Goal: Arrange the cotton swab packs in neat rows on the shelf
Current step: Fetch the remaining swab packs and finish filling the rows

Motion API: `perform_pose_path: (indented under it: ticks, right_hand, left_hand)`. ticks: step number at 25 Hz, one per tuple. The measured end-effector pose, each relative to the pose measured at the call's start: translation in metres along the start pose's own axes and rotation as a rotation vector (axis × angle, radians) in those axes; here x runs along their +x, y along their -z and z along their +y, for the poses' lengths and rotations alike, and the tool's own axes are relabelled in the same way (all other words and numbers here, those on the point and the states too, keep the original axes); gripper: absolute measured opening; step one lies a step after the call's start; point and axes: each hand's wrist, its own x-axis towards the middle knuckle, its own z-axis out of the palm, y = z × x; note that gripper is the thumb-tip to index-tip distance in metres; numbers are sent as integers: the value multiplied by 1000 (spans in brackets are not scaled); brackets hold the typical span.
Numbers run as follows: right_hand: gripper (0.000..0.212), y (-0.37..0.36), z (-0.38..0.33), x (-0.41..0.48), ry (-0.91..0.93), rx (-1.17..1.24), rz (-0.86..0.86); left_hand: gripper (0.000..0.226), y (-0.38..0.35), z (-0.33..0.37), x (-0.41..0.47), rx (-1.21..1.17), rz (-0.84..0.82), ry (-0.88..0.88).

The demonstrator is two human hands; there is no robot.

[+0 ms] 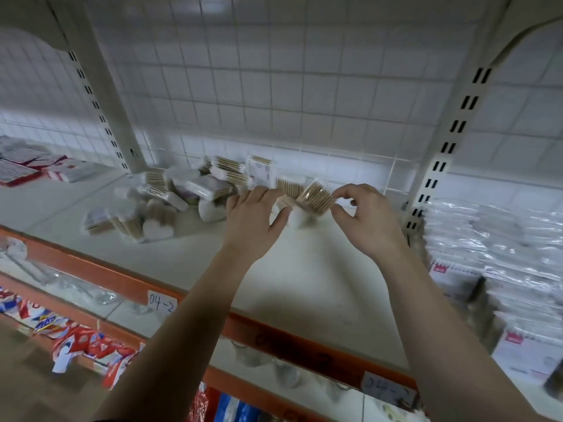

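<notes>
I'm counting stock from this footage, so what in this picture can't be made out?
Head view only:
The pile of packs: overlapping and blurred, so no count.
The held pack: the left hand covers one end, the right hand pinches the other; print unreadable.
The right shelf label: writing blurred.
The clear-wrapped goods at right: motion blur, cut by the edge.

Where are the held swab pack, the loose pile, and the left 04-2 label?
held swab pack (315, 194), head view, wooden sticks
loose pile (207, 188), head view, middle pack
left 04-2 label (162, 300), head view, tag centre
</notes>
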Motion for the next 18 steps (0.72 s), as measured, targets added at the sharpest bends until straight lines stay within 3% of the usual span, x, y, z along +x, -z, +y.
perform_pose_path:
  ticks: [3, 8, 13, 18]
  right_hand:
    - [21, -21, 6, 15, -78, -15, 1]
    - [31, -47, 21, 41, -97, -77, 35]
    - [35, -67, 34, 55, -152, -97, 63]
    - [32, -79, 41, 47, -117, -9, 147]
  left_hand:
    - [53, -12, -12, 20, -52, -47, 43]
    - [36, -47, -22, 38, -172, -92, 135]
    - [54, -63, -34, 32, -251, -70, 216]
    - [77, -68, -29, 32, -279, -65, 167]
